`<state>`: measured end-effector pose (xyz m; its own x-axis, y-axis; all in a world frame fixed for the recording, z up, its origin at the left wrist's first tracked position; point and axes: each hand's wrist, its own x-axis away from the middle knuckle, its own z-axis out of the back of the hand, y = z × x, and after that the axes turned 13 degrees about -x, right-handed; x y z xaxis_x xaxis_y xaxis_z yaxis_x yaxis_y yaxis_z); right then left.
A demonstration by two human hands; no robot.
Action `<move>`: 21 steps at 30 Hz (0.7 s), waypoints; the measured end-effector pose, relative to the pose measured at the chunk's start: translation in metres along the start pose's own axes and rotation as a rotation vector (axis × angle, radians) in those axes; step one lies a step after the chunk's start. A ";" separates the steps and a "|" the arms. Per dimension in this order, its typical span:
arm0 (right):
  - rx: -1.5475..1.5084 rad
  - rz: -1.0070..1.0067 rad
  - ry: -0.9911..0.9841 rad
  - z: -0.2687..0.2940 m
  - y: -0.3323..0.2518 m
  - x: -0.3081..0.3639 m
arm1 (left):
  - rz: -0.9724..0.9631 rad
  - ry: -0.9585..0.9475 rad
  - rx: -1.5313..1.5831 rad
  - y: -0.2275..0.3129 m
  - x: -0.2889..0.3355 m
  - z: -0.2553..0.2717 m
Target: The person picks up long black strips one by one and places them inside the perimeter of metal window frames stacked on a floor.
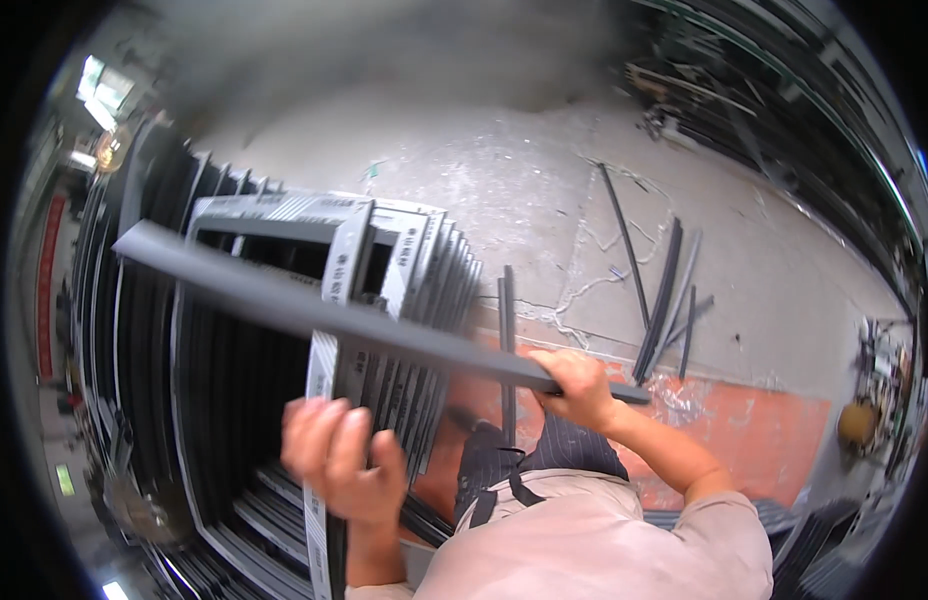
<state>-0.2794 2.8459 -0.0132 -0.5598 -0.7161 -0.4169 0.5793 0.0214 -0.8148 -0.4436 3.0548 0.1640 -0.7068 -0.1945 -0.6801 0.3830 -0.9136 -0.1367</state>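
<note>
A grey concrete floor [514,180], scuffed and flecked with pale bits, spreads ahead of the person, and nearer their feet it gives way to a worn orange-red painted area [754,430]. Several dark loose strips [668,290] lie on the floor to the right, with a tangled white cord [574,298] beside them. Racks of long stock [784,75] line the upper right, partly in shadow; at the far left are a bright window [106,88] and a red banner [50,285]. A deep row of grey rectangular frames [346,255] stands upright on the person's left. Across it, as seen from above, slants the long dark grey bar [434,347] — its upper-left end out over the frames, its lower-right end just past the right hand [574,388]. That hand is closed around the bar near this end, the forearm angling in from the lower right. The left hand [336,450] is raised below the bar, holding nothing, its blurred fingers loosely bent and thumb apart — whether it touches the frame behind it, I cannot tell.
</note>
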 end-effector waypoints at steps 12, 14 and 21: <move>0.205 -1.221 0.396 -0.024 0.108 0.274 | -0.166 -1.378 0.607 0.111 0.269 -0.170; 0.230 -1.298 0.332 -0.035 0.143 0.305 | -0.135 -1.449 0.545 0.092 0.320 -0.174; 0.250 -1.395 0.299 -0.051 0.337 0.376 | 0.205 -1.723 0.138 0.077 0.452 -0.176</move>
<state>-0.3250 2.6190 -0.4653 -0.8266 0.1189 0.5500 -0.4620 -0.7016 -0.5426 -0.6293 2.9592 -0.2809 -0.4631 -0.3432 0.8172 0.5557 -0.8307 -0.0340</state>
